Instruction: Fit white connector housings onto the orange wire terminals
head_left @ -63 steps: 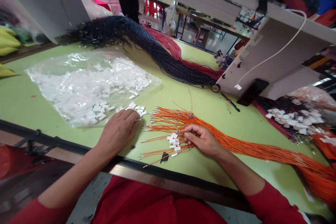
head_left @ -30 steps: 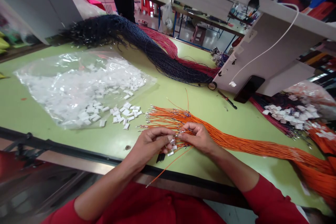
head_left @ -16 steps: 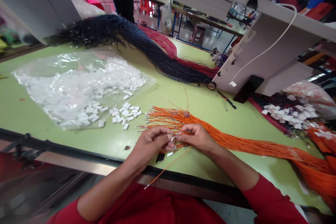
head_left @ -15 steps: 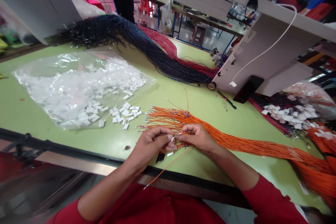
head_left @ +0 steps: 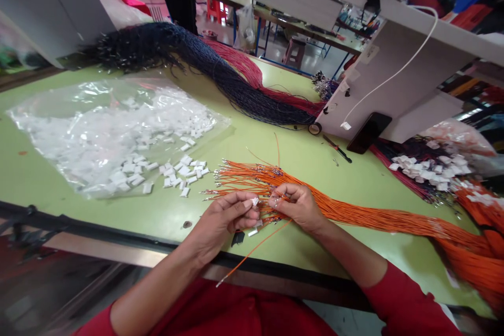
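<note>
Fingers of the left hand (head_left: 224, 218) pinch a small white plug (head_left: 254, 201); the right hand (head_left: 297, 206), just beside it, grips orange wires (head_left: 354, 215) lying under both hands on the table (head_left: 307, 157). Loose plugs (head_left: 185, 168) lie beyond the left hand.

Wire-harness workshop, wire bundles (head_left: 386, 218), connectors (head_left: 173, 170)

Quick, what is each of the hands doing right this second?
Left hand: closed, pinching a small white connector in its fingertips.
Right hand: closed, pinching orange wires near their metal tips.
</note>
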